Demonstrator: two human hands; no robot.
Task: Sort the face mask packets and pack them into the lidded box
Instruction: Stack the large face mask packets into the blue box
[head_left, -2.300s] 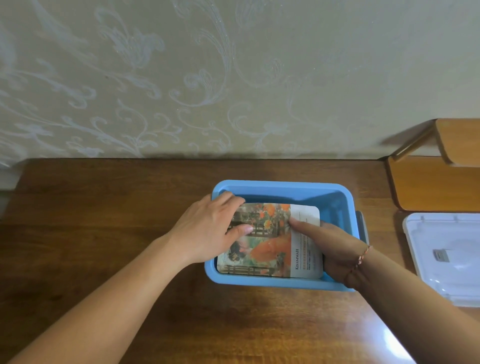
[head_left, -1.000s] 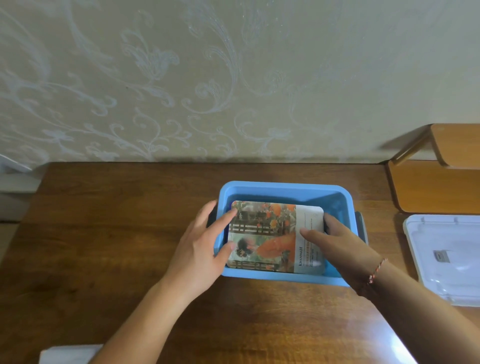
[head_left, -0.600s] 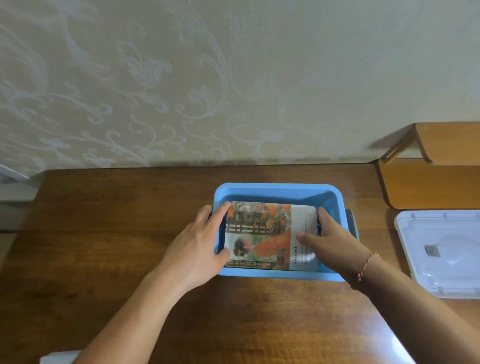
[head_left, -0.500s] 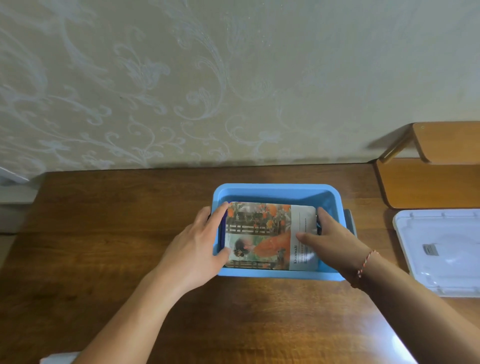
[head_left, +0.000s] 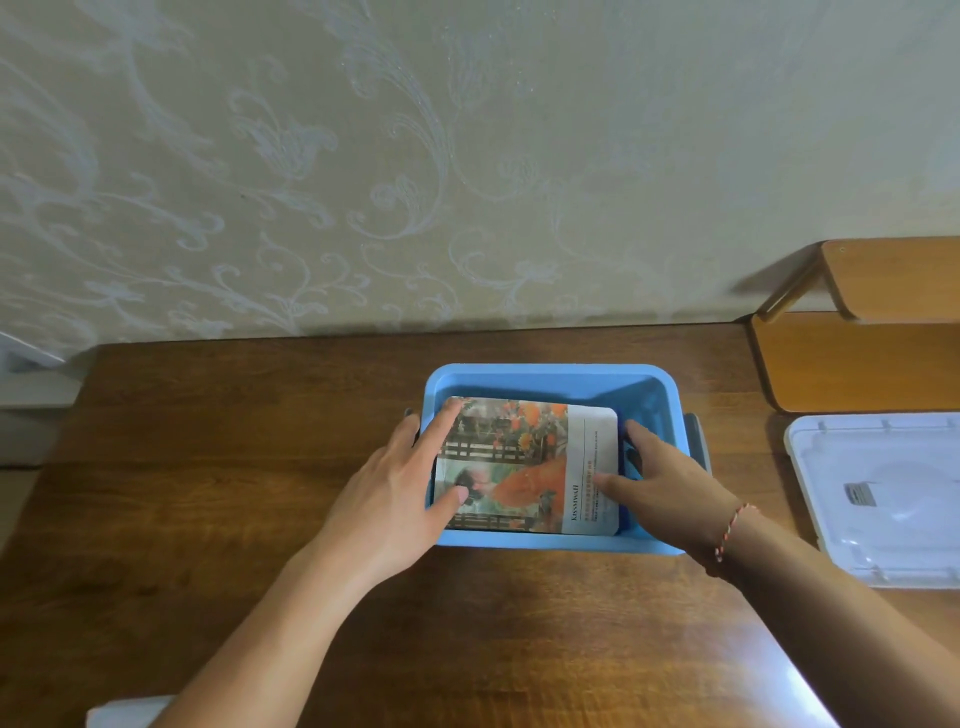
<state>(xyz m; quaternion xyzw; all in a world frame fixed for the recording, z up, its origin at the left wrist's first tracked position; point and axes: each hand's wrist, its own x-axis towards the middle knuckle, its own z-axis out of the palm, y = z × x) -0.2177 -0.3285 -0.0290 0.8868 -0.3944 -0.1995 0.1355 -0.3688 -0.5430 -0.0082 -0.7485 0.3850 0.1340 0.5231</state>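
Observation:
A blue plastic box (head_left: 550, 373) stands on the wooden table. Inside it lies a stack of face mask packets (head_left: 535, 462), the top one printed with orange flowers and a white strip. My left hand (head_left: 400, 493) reaches over the box's left wall, fingers straight, touching the stack's left edge, thumb on its top. My right hand (head_left: 660, 478) is inside the right end of the box, fingers against the stack's right edge, thumb on the white strip. The packets underneath are hidden.
The box's white lid (head_left: 883, 493) lies flat on the table at the right. A low wooden shelf (head_left: 857, 358) stands at the back right. A white thing (head_left: 124, 709) shows at the bottom left edge. The wall is right behind the table.
Both hands have shifted from lying on top of the stack to its left and right edges. The view has moved slightly; the box stays in place.

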